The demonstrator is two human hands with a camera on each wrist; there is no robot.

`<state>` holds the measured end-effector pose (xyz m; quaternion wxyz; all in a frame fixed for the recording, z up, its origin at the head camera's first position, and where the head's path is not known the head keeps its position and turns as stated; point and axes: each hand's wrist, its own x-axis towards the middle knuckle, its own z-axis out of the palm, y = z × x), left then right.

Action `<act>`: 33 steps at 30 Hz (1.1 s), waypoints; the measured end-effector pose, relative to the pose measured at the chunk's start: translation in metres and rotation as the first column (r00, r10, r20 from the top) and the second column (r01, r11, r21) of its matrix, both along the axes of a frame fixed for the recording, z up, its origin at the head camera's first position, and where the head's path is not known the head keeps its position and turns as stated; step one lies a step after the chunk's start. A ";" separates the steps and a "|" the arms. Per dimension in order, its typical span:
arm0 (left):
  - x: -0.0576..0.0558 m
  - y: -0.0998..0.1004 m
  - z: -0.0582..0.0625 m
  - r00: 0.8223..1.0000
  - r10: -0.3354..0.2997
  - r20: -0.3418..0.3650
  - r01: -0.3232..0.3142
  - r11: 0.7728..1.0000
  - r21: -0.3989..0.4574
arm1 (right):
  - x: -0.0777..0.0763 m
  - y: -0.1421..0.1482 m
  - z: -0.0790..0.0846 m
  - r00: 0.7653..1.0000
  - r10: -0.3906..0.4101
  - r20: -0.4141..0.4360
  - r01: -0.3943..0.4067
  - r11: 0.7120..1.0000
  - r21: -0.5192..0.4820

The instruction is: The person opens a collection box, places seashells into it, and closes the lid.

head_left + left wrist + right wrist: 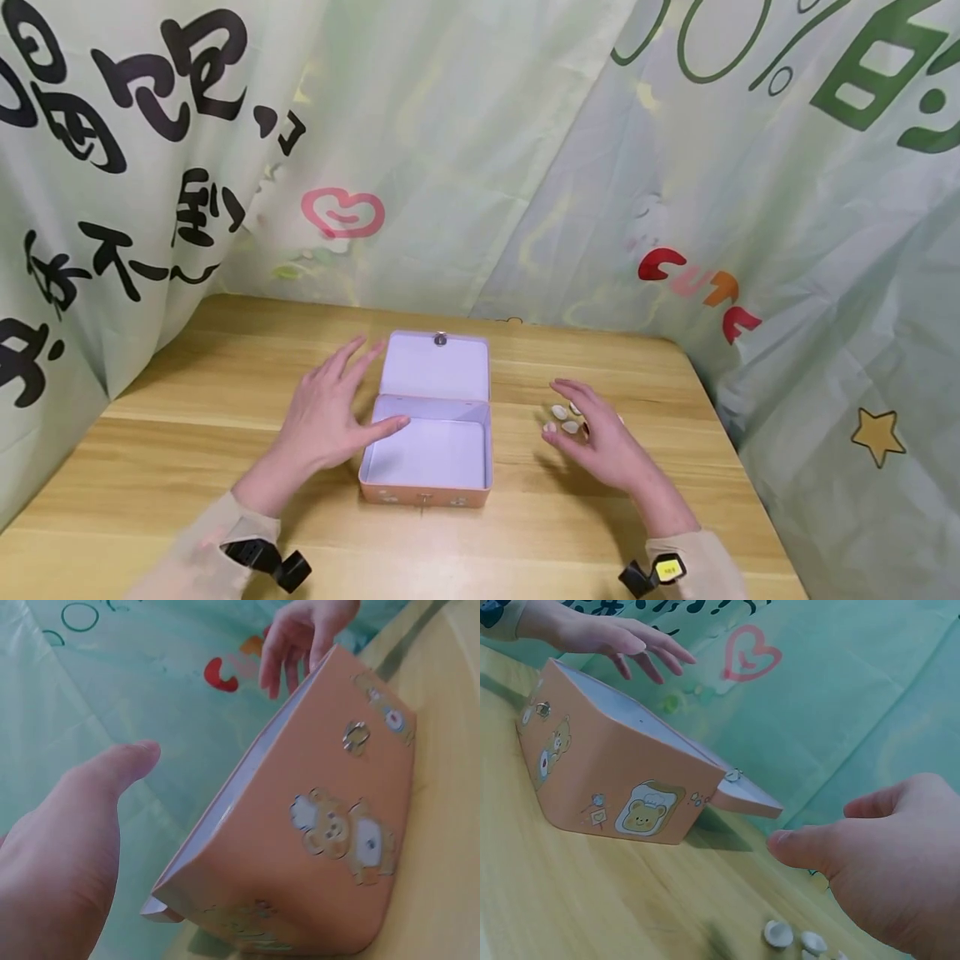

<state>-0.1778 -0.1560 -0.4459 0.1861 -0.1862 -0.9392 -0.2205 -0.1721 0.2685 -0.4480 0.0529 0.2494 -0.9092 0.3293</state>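
I note left hand (326,421) and right hand (606,450) spread, gripping nothing; lid (435,368) lies back, presumably leaving box (401,497) accessible near white pieces (571,427).

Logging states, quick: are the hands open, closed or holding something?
Left hand: open, holding nothing, near the box.
Right hand: open, holding nothing, near small white pieces.

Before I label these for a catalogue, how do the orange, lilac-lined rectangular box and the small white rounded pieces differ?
The orange, lilac-lined rectangular box is far larger than any of the small white rounded pieces. The box shows printed bears; no print is visible on the pieces. The box stands with its lid open; the pieces lie loosely clustered. Both rest on the wooden table.
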 end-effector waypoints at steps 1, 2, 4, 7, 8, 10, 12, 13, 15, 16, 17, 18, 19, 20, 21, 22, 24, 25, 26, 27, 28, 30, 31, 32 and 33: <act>0.002 0.001 -0.001 1.000 -0.004 0.009 0.004 1.000 0.012 | 0.000 0.000 -0.001 1.000 -0.003 0.000 0.003 1.000 -0.004; 0.005 0.001 -0.001 1.000 -0.009 0.021 0.008 1.000 0.024 | 0.001 0.000 -0.003 1.000 -0.003 -0.002 0.003 1.000 -0.007; 0.009 0.003 -0.003 0.999 -0.014 0.049 0.012 0.999 0.047 | 0.001 0.000 -0.006 1.000 -0.003 -0.012 0.003 1.000 -0.011; 0.015 0.005 -0.006 0.996 -0.019 0.086 0.012 0.996 0.083 | 0.002 0.001 -0.010 1.000 0.002 -0.021 -0.003 1.000 -0.029; 0.017 0.005 -0.008 0.996 -0.020 0.092 0.011 0.996 0.092 | 0.002 0.001 -0.011 1.000 0.002 -0.027 -0.002 0.999 -0.032; 0.020 0.006 -0.012 0.995 -0.021 0.102 0.009 0.994 0.110 | 0.003 0.000 -0.014 0.999 -0.004 -0.041 0.002 0.999 -0.038; 0.023 0.006 -0.015 0.994 -0.024 0.108 0.011 0.992 0.122 | 0.003 0.000 -0.017 0.999 -0.009 -0.053 0.007 0.999 -0.042; 0.024 0.006 -0.017 0.993 -0.027 0.113 0.012 0.992 0.127 | 0.003 0.000 -0.018 0.998 -0.011 -0.056 0.009 0.999 -0.046; 0.026 0.007 -0.019 0.992 -0.031 0.125 0.014 0.991 0.135 | 0.004 -0.001 -0.020 0.998 -0.015 -0.061 0.012 0.999 -0.052; 0.027 0.008 -0.021 0.991 -0.033 0.130 0.015 0.990 0.138 | 0.004 -0.001 -0.021 0.998 -0.015 -0.063 0.012 0.998 -0.055; 0.028 0.008 -0.022 0.990 -0.035 0.136 0.015 0.990 0.143 | 0.004 -0.002 -0.021 0.998 -0.015 -0.062 0.011 0.998 -0.058; 0.029 0.008 -0.023 0.989 -0.036 0.142 0.015 0.989 0.144 | 0.004 -0.002 -0.022 0.998 -0.016 -0.063 0.013 0.998 -0.059; 0.030 0.009 -0.024 0.989 -0.036 0.147 0.014 0.989 0.149 | 0.004 -0.002 -0.022 0.998 -0.018 -0.068 0.013 0.998 -0.062; 0.031 0.009 -0.025 0.988 -0.036 0.148 0.013 0.988 0.154 | 0.004 -0.002 -0.023 0.997 -0.019 -0.073 0.014 0.998 -0.062; 0.032 0.010 -0.026 0.988 -0.037 0.149 0.013 0.987 0.159 | 0.004 -0.002 -0.023 0.997 -0.021 -0.077 0.016 0.998 -0.063; 0.033 0.010 -0.027 0.988 -0.038 0.150 0.013 0.987 0.162 | 0.004 -0.002 -0.024 0.996 -0.022 -0.083 0.017 0.998 -0.066; 0.035 0.010 -0.028 0.987 -0.039 0.155 0.013 0.986 0.166 | 0.004 -0.002 -0.026 0.995 -0.021 -0.100 0.014 0.997 -0.070; 0.037 0.010 -0.028 0.987 -0.040 0.158 0.013 0.985 0.170 | 0.004 -0.003 -0.027 0.994 -0.017 -0.108 0.009 0.997 -0.074; 0.039 0.011 -0.028 0.986 -0.040 0.162 0.012 0.985 0.170 | 0.004 -0.003 -0.028 0.993 -0.012 -0.116 0.003 0.997 -0.076; 0.040 0.011 -0.028 0.985 -0.040 0.167 0.011 0.985 0.172 | 0.004 -0.003 -0.029 0.993 -0.007 -0.122 -0.002 0.997 -0.079; 0.042 0.011 -0.028 0.984 -0.041 0.172 0.011 0.985 0.172 | 0.003 -0.003 -0.030 0.992 -0.001 -0.127 -0.010 0.997 -0.082; 0.045 0.012 -0.028 0.982 -0.045 0.181 0.013 0.985 0.174 | 0.003 -0.002 -0.032 0.991 0.008 -0.133 -0.019 0.996 -0.086; 0.046 0.013 -0.028 0.982 -0.045 0.184 0.013 0.985 0.173 | 0.003 -0.002 -0.033 0.991 0.008 -0.134 -0.019 0.996 -0.085; 0.047 0.013 -0.028 0.982 -0.045 0.185 0.013 0.985 0.173 | 0.003 -0.002 -0.033 0.991 0.007 -0.135 -0.019 0.996 -0.084; 0.048 0.014 -0.028 0.981 -0.045 0.186 0.013 0.985 0.172 | 0.003 -0.002 -0.034 0.991 0.005 -0.136 -0.016 0.997 -0.082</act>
